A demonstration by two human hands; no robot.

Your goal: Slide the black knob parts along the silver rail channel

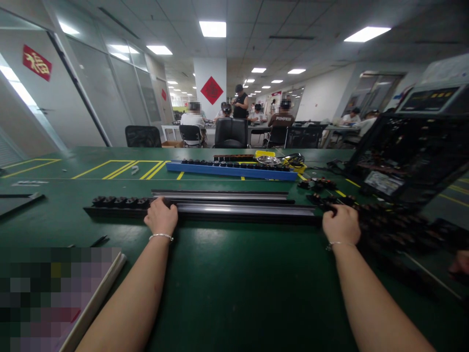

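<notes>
A long black tray-like rail (242, 209) with a shiny metal channel lies across the green table in front of me. Several small black parts (120, 201) sit in a row at its left end. My left hand (161, 217) is closed at the right end of that row, its fingertips on a dark part in the channel. At the rail's right end, my right hand (341, 225) is curled closed around something dark that its fingers mostly hide. A second, similar rail (220, 195) lies just behind the first.
A blue tray (230, 171) filled with black parts lies farther back. A metal dish (269, 160) and cables are behind it. Loose black parts (392, 225) are heaped at right, below a large dark machine (403, 156). Another person's hand (459, 264) shows at the right edge.
</notes>
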